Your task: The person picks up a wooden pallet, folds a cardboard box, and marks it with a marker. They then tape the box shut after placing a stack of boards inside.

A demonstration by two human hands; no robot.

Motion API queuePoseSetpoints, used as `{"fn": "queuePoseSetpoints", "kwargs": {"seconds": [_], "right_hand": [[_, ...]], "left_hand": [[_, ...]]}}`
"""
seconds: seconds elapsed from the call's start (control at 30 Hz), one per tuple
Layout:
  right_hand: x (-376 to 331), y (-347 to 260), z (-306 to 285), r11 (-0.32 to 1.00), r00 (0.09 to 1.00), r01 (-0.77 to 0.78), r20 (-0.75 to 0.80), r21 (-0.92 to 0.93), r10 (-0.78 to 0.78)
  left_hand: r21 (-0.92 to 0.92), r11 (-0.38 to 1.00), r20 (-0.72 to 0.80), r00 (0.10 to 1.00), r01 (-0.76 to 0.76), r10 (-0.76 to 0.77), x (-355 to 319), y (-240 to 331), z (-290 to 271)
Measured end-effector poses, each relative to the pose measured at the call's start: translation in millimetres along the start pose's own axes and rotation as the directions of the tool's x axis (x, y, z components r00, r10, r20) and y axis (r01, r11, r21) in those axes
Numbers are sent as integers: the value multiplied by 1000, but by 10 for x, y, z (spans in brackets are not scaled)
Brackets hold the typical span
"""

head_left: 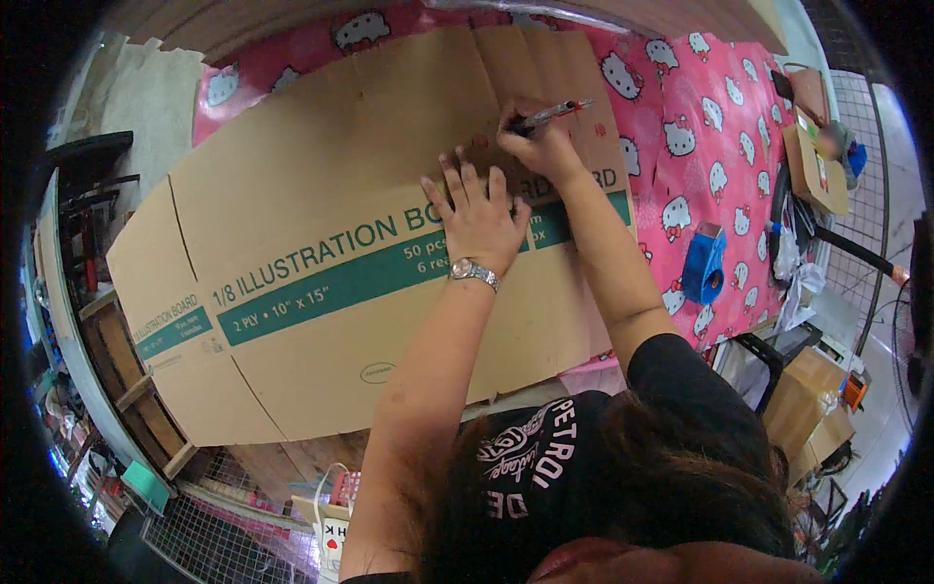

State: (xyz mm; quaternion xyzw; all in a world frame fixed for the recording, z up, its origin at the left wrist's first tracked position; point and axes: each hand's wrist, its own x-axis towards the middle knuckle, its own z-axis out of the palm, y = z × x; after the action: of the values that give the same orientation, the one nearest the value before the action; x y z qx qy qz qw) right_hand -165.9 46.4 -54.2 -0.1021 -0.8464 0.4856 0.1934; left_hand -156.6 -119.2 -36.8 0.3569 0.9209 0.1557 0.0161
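Note:
A large flattened cardboard box (321,360) with a green printed band lies across the table in front of me. My left hand (477,216), a metal watch (474,273) on its wrist, rests flat on the cardboard with fingers spread. Farther up and to the right, my right hand (537,141) is closed around a pen (559,113). The pen's clear-and-red end points up to the right, while its tip is hidden behind my fingers, so I cannot see whether it touches the cardboard.
Pink patterned cloth (725,146) covers the table under the cardboard. A blue tape dispenser (702,263) sits on it at the right. Another brown cardboard piece (632,18) stands along the far edge. An open small box (815,165) and brown cartons (803,399) are farther right.

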Motion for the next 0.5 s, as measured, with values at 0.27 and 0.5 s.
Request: {"fn": "queuePoseSetpoints", "kwargs": {"seconds": [0.27,0.5], "right_hand": [[-18,82,48,1000,999,-10,-54,-9,10],[3,112,72,995,991,83,-97,-53,-87]], "left_hand": [[-35,999,56,998,25,-23,-2,-8,5],[-63,998,34,999,26,-24,-7,-5,20]]}}
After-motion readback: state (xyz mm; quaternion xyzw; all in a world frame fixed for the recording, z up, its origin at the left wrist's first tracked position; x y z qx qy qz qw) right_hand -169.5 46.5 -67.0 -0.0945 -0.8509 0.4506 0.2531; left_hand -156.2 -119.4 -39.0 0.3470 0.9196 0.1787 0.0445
